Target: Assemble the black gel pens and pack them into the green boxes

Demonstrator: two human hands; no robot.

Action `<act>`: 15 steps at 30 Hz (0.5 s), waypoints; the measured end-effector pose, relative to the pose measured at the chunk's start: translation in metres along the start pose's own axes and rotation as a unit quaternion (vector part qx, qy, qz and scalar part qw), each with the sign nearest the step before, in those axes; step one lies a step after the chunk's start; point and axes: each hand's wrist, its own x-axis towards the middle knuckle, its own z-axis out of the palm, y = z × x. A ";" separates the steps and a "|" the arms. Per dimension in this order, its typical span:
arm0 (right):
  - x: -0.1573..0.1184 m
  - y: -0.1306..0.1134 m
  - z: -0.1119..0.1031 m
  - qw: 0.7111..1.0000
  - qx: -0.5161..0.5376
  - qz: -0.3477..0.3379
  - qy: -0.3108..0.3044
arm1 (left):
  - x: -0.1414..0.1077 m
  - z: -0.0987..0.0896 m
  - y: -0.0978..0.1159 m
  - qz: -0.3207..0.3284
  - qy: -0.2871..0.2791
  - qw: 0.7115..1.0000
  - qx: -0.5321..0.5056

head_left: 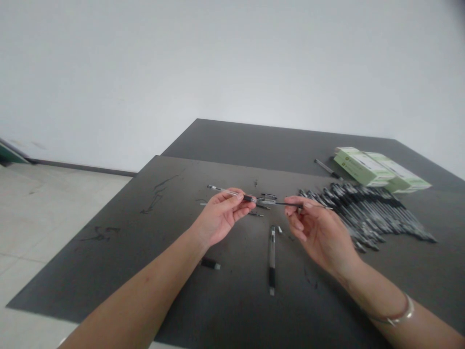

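A clear pen barrel with a black grip is pinched between the thumb and fingers of my left hand, its grip end pointing right. My right hand holds a thin dark ink refill between thumb and fingertips, roughly level with the barrel. The refill's left part lies near the barrel's grip end; whether they touch is hard to tell. Behind and below the gap between my hands, a few pen parts lie on the table. Nearer me lies a capless pen, with a small white tip beside it.
A wide pile of black and clear pens covers the right side of the dark table. Two green and white boxes stand behind it, with a single pen to their left. Another pen lies partly under my left forearm.
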 end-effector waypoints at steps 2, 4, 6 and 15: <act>0.000 -0.001 0.000 1.000 0.002 0.002 0.000 | 0.000 0.000 0.000 0.001 0.000 1.000 0.001; 0.000 -0.001 0.000 1.000 0.003 0.001 0.001 | 0.000 0.000 0.000 0.002 -0.004 1.000 0.003; 0.000 -0.002 0.000 1.000 0.003 0.000 0.001 | 0.000 -0.001 0.000 0.001 -0.010 1.000 0.003; 0.001 0.004 0.002 1.000 -0.003 0.023 -0.004 | -0.002 0.000 -0.005 -0.016 -0.033 0.999 0.010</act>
